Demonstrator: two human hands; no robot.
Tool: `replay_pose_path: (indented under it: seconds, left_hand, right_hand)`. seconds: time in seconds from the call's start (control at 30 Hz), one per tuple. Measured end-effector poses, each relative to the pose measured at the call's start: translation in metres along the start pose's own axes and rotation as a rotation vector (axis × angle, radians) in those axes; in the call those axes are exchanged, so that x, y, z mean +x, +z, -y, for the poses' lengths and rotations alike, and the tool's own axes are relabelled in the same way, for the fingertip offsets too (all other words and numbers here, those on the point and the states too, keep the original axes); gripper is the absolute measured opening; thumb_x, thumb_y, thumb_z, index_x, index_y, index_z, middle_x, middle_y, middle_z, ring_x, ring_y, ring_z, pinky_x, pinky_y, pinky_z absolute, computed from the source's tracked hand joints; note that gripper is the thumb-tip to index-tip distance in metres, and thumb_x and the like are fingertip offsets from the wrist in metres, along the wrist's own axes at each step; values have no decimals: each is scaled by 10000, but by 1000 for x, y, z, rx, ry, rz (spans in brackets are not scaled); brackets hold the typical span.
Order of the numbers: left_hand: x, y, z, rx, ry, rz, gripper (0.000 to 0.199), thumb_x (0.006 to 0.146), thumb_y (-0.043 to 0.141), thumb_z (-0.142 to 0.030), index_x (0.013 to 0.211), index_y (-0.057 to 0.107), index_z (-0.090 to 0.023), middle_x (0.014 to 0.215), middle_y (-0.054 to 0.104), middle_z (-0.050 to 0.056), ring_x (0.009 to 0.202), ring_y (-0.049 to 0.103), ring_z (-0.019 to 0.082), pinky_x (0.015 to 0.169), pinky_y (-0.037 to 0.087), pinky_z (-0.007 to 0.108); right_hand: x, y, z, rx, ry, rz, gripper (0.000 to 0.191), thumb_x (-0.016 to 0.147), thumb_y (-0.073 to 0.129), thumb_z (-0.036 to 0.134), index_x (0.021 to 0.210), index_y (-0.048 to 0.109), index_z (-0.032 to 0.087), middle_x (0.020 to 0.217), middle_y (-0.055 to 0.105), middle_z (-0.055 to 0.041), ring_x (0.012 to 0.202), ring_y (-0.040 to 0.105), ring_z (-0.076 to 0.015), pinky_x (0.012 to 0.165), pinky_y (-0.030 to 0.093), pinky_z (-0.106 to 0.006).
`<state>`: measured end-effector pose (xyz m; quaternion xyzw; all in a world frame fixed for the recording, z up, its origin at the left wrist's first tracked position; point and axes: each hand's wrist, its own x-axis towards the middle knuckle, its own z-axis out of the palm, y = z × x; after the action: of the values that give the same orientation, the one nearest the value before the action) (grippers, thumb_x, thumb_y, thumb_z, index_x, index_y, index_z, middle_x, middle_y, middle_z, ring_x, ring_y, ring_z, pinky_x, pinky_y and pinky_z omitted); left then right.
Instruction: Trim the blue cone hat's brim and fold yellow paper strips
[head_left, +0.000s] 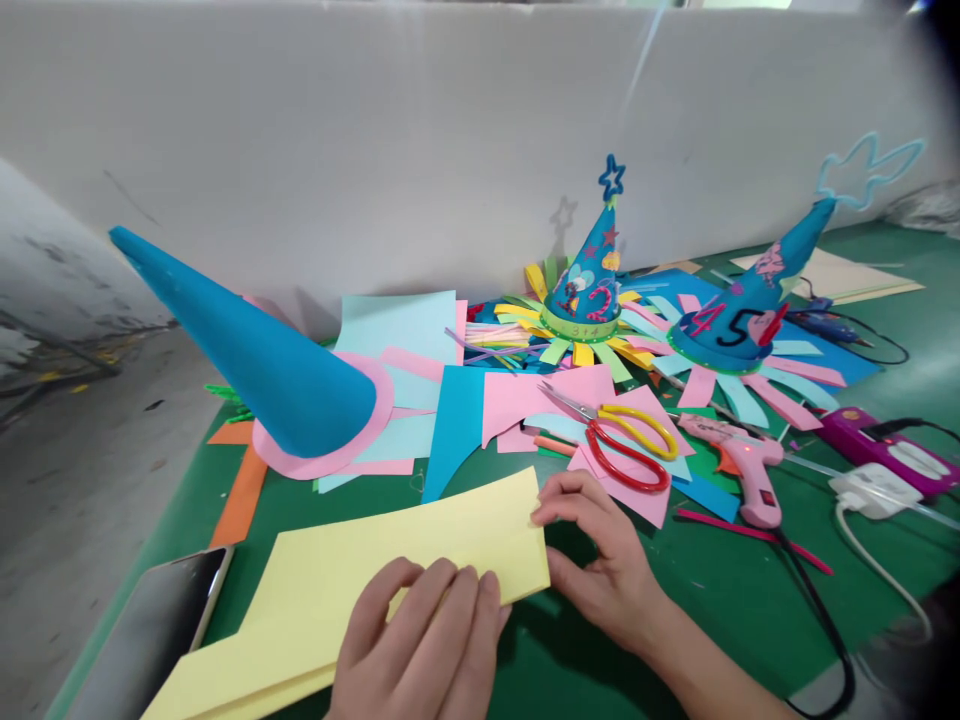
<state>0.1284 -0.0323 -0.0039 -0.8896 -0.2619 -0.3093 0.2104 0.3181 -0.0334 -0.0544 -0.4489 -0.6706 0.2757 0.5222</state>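
Observation:
A folded sheet of pale yellow paper [322,570] stretches across the front of the table. My left hand [427,640] is closed over its lower folded edge, fingers on top and the thumb mostly hidden. At the paper's right end, my right hand [604,560] is curled with fingertips and thumb at the short edge, apparently pinching it. Just beyond lie scissors [626,440] with one red and one yellow handle, resting on pink paper [551,390] and blue paper [457,420].
A plain blue cone [300,370] with a pink ring leans at left. Two decorated cone hats [589,270] [742,310] stand behind. A pink glue gun [742,460], white adapter [874,490], and purple power strip [885,445] with cables lie right; a phone [150,630] sits front left.

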Motion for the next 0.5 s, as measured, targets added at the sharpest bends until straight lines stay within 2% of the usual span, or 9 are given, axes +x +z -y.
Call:
replay_pose_path:
  seconds: [0.1, 0.23, 0.4, 0.5]
  left_hand:
    - [0, 0, -1, 19, -8, -71, 74, 765, 573, -120, 800, 613, -172, 708, 678, 4, 690, 632, 142, 737, 449, 318]
    - [-2, 0, -2, 12, 19, 34, 103, 757, 585, -126, 839, 622, -177, 774, 686, 17, 761, 635, 158, 750, 448, 319]
    - [-8, 14, -9, 22, -63, -167, 101, 775, 541, -108, 773, 623, -167, 717, 678, 18, 731, 626, 161, 797, 431, 358]
    - [-8, 16, -11, 30, -84, -182, 108, 783, 529, -122, 780, 624, -172, 717, 671, 14, 733, 624, 155, 824, 430, 364]
  right_hand:
    - [-2, -3, 1, 28, 6, 28, 188, 714, 611, 132, 861, 547, 230, 960, 448, -41, 862, 500, -161, 738, 433, -297]
    - [-5, -3, 9, 139, 30, 86, 160, 726, 612, 145, 844, 577, 247, 994, 419, -41, 909, 474, -173, 800, 411, -325]
    - [-8, 4, 19, 363, 65, 75, 157, 752, 619, 277, 907, 602, 296, 986, 407, -36, 961, 441, -186, 845, 405, -331]
    - [-10, 8, 22, 358, 93, 26, 96, 760, 605, 265, 854, 621, 265, 957, 404, -46, 954, 432, -196, 796, 424, -318]
